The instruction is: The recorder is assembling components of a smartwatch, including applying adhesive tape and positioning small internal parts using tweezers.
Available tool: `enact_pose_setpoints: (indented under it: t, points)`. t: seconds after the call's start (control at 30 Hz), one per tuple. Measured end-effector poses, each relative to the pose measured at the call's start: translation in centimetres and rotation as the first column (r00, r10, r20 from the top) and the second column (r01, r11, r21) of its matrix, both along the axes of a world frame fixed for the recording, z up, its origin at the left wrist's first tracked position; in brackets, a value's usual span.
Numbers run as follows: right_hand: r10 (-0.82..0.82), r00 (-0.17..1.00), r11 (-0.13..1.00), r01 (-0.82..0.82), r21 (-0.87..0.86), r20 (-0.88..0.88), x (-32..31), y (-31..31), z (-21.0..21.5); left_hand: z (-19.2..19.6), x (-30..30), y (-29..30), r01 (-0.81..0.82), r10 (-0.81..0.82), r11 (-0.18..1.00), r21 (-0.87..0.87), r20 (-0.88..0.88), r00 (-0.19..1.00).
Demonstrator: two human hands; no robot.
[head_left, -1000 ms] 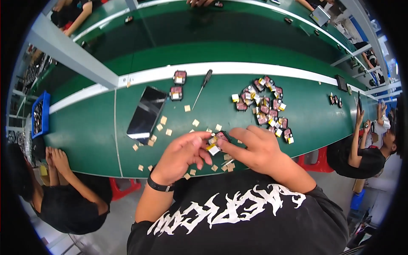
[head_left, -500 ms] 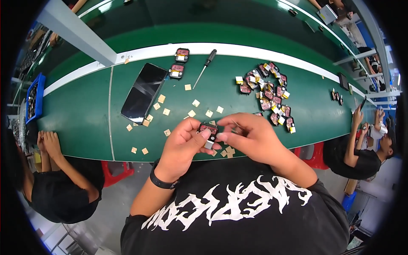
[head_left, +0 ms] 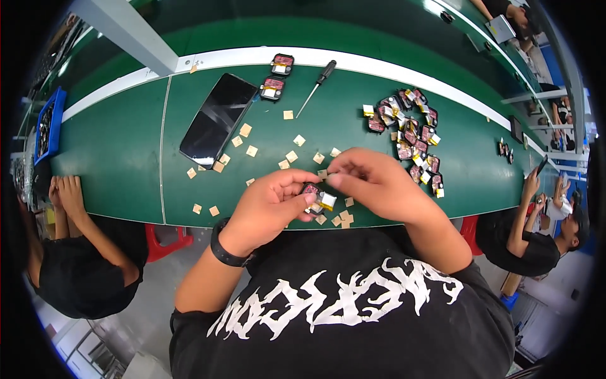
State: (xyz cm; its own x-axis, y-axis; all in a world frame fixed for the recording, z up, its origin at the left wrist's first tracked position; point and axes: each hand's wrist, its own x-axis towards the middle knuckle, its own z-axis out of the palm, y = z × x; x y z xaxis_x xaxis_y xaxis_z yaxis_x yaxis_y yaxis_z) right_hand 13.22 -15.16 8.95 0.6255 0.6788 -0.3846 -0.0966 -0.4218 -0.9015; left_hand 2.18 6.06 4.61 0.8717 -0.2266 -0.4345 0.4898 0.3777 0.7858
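My left hand [head_left: 268, 202] grips a small black device case [head_left: 310, 189] with a red circuit board inside, low over the bench's near edge. A silver-white battery [head_left: 327, 201] with yellow tape sticks out at the case's right side. Just right of the case, my right hand [head_left: 372, 180] is closed, thumb and forefinger pinched together. What the pinch holds, if anything, is too small to make out. A tan square pad [head_left: 322, 175] shows close by those fingertips. More pads [head_left: 291, 156] lie scattered on the green bench beyond my hands.
A heap of similar cases [head_left: 410, 136] lies to the right. Farther back are two cases [head_left: 273, 88], a screwdriver [head_left: 325, 72] and a black tablet-like slab [head_left: 219, 120]. A blue tray [head_left: 49, 126] stands far left. People sit on both sides; one person's hands [head_left: 68, 192] rest at the left edge.
My right hand has drawn slightly up, off the case. The battery, earlier below the case, now juts to its right. The whole view has shifted a little.
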Motion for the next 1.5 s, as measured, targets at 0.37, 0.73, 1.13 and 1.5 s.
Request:
enact_pose_setpoints:
  t: [0.37,0.73,1.13,1.5]
  points:
    - [0.158,0.856,0.976,-0.059,-0.211,0.492,-4.3,0.3,-0.8,-2.3,-1.3,-3.2,-0.486,0.461,0.862,0.143,0.173,0.870]
    - [0.361,0.518,0.910,-0.015,-0.413,0.776,-5.3,1.3,-2.6,-3.0,-2.1,-4.5,-0.579,0.498,0.769,0.270,0.314,0.808]
    - [0.169,0.635,0.976,-0.001,-0.218,0.754,-4.7,1.6,-4.1,-2.8,-1.8,-2.6,-0.514,0.497,0.852,0.095,0.160,0.853]
    - [-0.135,0.929,0.987,0.156,-0.032,0.345,-3.0,1.8,-3.0,-2.7,-1.9,-2.8,-0.512,0.489,0.850,0.127,0.172,0.855]
